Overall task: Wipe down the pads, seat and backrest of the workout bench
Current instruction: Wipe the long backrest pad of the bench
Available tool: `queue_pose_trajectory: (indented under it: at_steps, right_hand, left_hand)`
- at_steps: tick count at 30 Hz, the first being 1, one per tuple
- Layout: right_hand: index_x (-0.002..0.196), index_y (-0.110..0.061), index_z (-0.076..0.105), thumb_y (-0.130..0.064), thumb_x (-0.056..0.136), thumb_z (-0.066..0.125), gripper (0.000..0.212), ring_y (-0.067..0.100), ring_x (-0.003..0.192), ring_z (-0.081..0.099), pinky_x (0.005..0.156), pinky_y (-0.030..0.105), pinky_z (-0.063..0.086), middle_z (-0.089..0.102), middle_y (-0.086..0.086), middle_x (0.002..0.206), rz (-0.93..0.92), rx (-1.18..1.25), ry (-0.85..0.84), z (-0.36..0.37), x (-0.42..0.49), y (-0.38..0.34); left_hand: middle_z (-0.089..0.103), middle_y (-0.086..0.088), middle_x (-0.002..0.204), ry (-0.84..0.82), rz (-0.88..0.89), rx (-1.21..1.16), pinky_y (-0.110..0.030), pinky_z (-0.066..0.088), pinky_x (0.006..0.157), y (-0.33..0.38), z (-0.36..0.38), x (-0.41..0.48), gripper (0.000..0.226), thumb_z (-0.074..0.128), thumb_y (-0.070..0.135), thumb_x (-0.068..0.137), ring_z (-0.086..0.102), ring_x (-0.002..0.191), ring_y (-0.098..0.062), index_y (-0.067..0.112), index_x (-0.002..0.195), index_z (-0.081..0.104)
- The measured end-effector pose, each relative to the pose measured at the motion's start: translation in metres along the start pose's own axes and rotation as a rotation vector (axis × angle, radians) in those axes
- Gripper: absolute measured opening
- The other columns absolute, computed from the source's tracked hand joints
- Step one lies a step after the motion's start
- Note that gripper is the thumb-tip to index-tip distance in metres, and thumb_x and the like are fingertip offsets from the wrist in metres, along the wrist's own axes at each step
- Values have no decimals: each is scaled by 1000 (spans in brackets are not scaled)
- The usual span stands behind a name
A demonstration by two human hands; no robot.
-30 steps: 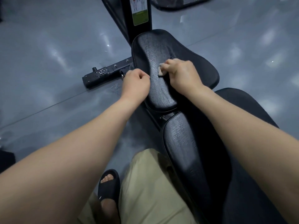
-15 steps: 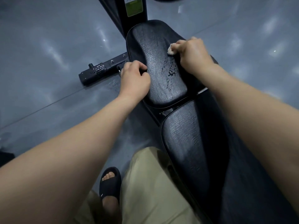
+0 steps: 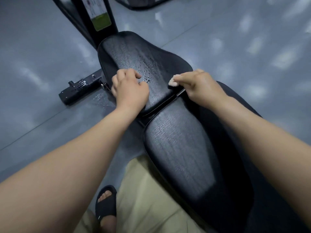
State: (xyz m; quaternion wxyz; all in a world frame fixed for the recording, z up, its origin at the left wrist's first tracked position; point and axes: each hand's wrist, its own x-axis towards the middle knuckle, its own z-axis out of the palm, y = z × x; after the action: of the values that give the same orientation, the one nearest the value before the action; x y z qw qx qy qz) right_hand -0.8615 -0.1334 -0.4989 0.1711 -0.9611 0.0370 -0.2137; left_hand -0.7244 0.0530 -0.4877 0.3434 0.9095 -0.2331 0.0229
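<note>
Workout bench (image 3: pixel 158 100): black, on grey floor (image 3: pixel 42 52), directly ahead of person.
Seat (image 3: pixel 134 52): droplets (image 3: pixel 146 71) mid-surface; wiping judged partway.
Backrest (image 3: pixel 181 148): looks dry, probably pending.
Other pads: not visible.
Left hand (image 3: pixel 129 89): fingers curled over seat's left edge.
Right hand (image 3: pixel 200 84): pinching pale wad (image 3: pixel 173 82) at seat's near-right edge.

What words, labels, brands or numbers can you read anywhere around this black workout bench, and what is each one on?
White and green sticker on the black upright post: printed, but too blurred to read.
Small white mark on the black slide sandal: too small to read.
Far black textured pad, near black textured pad, small white cloth in the right hand: no text.
</note>
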Motion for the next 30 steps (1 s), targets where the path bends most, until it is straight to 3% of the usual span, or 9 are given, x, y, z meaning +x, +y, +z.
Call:
queue_pose_trajectory:
  at_steps: [3,5,8,10,14,18,24,30]
  right_hand:
    - [112,-21,75,-18,98,54,25,26,88,65,80,29,47,72,5,99,180,-18,165,-18,-30,21]
    - [115,-25,74,-21,96,58,26,25,89,62,79,29,46,66,7,101,312,-36,203,-33,-53,34]
    - [112,-27,71,-38,99,58,22,26,92,61,81,36,50,58,4,100,485,-82,116,-47,-79,51]
    - [106,-22,68,-48,100,56,30,28,95,58,84,38,49,55,4,97,460,-129,18,-47,-92,52]
    - [103,-15,66,-46,102,50,35,25,96,53,80,25,33,51,5,101,358,-193,-60,-49,-113,53]
    - [101,-11,58,-40,103,46,32,35,89,58,70,32,29,58,10,97,316,-301,-75,-49,-114,58]
    - [115,-12,48,-37,107,37,28,42,92,64,64,39,32,68,14,109,460,-380,-59,-27,-83,54]
    - [103,-19,49,-46,102,35,31,35,69,68,53,34,39,71,0,85,361,-415,-94,-8,-102,3]
  left_hand:
    - [49,-1,127,-45,93,28,-42,26,112,19,11,-7,25,48,18,84,34,131,-25,21,106,60]
    - [52,-1,125,-79,176,39,-42,27,111,30,20,-13,24,48,17,84,35,129,-25,21,104,61]
    - [55,0,119,-158,307,42,-37,27,107,48,33,-23,23,49,15,85,37,125,-24,20,103,62]
    - [57,-1,114,-210,389,52,-36,29,105,55,40,-29,24,48,17,82,39,122,-27,19,100,63]
    - [58,-5,107,-333,592,110,-46,40,101,62,54,-46,26,44,21,78,45,113,-31,16,95,62]
    - [55,-4,114,-382,767,183,-48,44,98,49,62,-58,32,41,25,83,47,114,-29,16,105,62]
    - [54,-7,111,-325,784,197,-44,46,93,48,64,-64,29,42,22,86,47,110,-29,13,106,61]
    - [54,-8,108,-306,794,218,-44,45,90,47,66,-64,25,44,19,86,46,106,-31,12,104,60]
